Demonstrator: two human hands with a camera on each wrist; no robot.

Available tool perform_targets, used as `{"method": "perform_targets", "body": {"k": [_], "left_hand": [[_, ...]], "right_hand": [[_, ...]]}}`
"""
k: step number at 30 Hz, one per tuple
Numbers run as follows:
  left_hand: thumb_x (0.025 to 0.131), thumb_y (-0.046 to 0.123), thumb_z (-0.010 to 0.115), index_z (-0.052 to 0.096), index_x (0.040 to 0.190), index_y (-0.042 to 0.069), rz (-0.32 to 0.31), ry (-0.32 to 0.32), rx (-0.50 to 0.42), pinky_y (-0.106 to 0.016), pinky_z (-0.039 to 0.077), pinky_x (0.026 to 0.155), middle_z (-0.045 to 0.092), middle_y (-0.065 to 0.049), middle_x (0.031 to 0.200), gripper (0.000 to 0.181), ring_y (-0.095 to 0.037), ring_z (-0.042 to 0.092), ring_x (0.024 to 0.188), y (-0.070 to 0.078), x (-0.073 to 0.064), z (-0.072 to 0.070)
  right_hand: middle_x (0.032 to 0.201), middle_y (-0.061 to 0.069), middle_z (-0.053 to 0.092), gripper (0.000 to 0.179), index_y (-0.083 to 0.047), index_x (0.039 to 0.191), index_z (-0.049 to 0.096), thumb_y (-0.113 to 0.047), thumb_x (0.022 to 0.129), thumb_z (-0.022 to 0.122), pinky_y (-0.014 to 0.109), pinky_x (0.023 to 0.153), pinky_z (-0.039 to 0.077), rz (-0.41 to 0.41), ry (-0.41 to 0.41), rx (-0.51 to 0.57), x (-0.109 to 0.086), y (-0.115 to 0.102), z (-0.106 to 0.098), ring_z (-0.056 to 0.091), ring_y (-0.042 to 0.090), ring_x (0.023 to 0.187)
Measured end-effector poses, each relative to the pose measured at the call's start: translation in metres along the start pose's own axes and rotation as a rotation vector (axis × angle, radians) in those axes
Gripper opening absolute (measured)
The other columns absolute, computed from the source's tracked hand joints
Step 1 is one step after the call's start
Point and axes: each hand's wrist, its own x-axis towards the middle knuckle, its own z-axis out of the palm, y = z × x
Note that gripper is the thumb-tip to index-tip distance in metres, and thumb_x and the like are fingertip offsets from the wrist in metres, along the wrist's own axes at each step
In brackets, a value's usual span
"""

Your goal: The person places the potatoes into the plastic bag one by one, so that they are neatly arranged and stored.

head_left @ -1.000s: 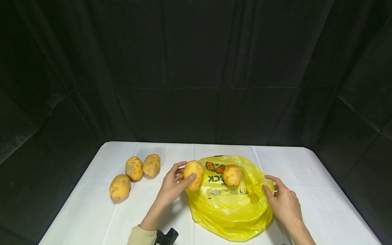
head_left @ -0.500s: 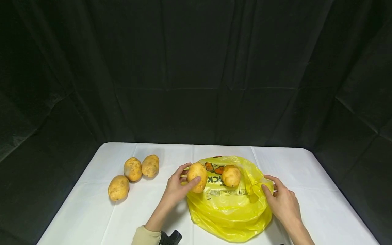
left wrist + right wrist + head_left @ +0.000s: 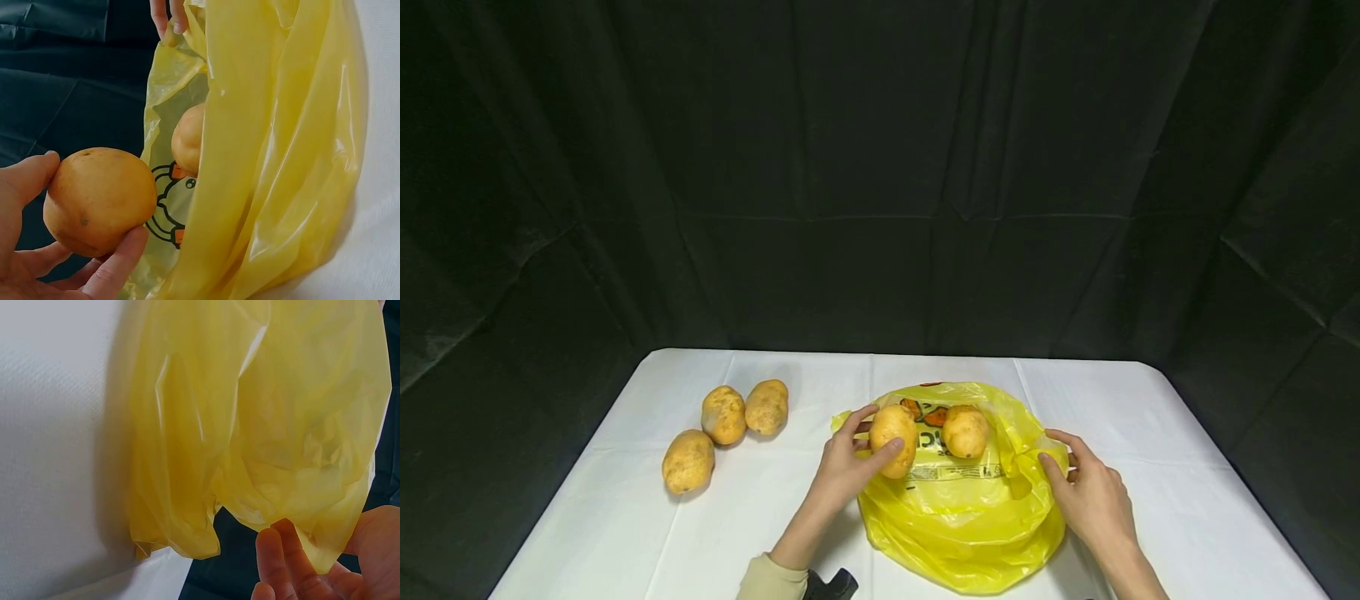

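Observation:
My left hand (image 3: pixel 844 467) grips a tan potato (image 3: pixel 895 440) between thumb and fingers, over the left side of an opened yellow plastic bag (image 3: pixel 958 533). In the left wrist view that potato (image 3: pixel 100 200) is beside the bag's mouth. Inside the bag lies a second potato (image 3: pixel 966 432), next to printed orange-and-black graphics. My right hand (image 3: pixel 1093 492) pinches the bag's right edge; in the right wrist view its fingers (image 3: pixel 290 562) meet the yellow film, which partly hides them.
Three more potatoes (image 3: pixel 724 414) lie grouped on the white-covered table (image 3: pixel 760 517) at the left. Dark cloth (image 3: pixel 880 250) hangs behind the table and along both sides. A black device (image 3: pixel 831 586) sits at the left wrist.
The left hand has moved right with its potato, from the bag's left edge to over the bag, closer to the potato inside. The right hand keeps its hold on the edge.

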Motion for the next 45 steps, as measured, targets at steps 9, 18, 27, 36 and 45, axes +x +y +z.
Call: {"method": "perform_targets", "body": {"k": [9, 18, 27, 36, 45], "left_hand": [[0.087, 0.036, 0.074, 0.050, 0.138, 0.007, 0.000, 0.006, 0.001, -0.043, 0.052, 0.080, 0.058, -0.019, 0.123, 0.064, -0.032, 0.060, 0.100, -0.003, 0.004, 0.007], [0.087, 0.037, 0.074, 0.049, 0.138, 0.007, -0.024, 0.010, 0.003, -0.041, 0.053, 0.078, 0.057, -0.019, 0.123, 0.064, -0.031, 0.060, 0.101, -0.009, 0.005, 0.013], [0.088, 0.039, 0.073, 0.049, 0.138, 0.008, -0.023, 0.018, -0.005, -0.044, 0.052, 0.082, 0.055, -0.018, 0.126, 0.064, -0.032, 0.059, 0.104, -0.013, 0.009, 0.019], [0.087, 0.039, 0.074, 0.050, 0.136, 0.008, -0.045, 0.024, -0.018, -0.042, 0.052, 0.081, 0.056, -0.016, 0.122, 0.063, -0.028, 0.059, 0.100, -0.019, 0.012, 0.028], [0.086, 0.036, 0.075, 0.050, 0.134, 0.006, -0.045, 0.050, 0.021, -0.044, 0.051, 0.084, 0.057, -0.017, 0.120, 0.062, -0.029, 0.059, 0.099, -0.021, 0.015, 0.036]], "right_hand": [[0.101, 0.026, 0.066, 0.039, -0.006, 0.130, 0.057, -0.020, 0.094, 0.065, 0.050, 0.069, 0.049, -0.005, 0.002, 0.006, 0.001, 0.000, -0.001, 0.064, 0.030, 0.080], [0.099, 0.025, 0.065, 0.038, -0.006, 0.129, 0.058, -0.018, 0.094, 0.066, 0.047, 0.067, 0.048, 0.012, -0.007, 0.004, -0.001, 0.000, 0.000, 0.062, 0.027, 0.077], [0.099, 0.025, 0.066, 0.038, -0.006, 0.129, 0.058, -0.018, 0.093, 0.066, 0.048, 0.068, 0.048, -0.004, 0.005, 0.006, 0.000, 0.000, 0.000, 0.062, 0.028, 0.077], [0.100, 0.026, 0.065, 0.039, -0.006, 0.129, 0.058, -0.018, 0.093, 0.066, 0.049, 0.069, 0.048, 0.009, -0.004, 0.004, -0.001, -0.001, 0.000, 0.062, 0.029, 0.078], [0.099, 0.024, 0.065, 0.039, -0.006, 0.129, 0.057, -0.018, 0.094, 0.066, 0.049, 0.070, 0.048, 0.018, -0.011, 0.008, 0.001, -0.001, 0.000, 0.061, 0.029, 0.078]]}}
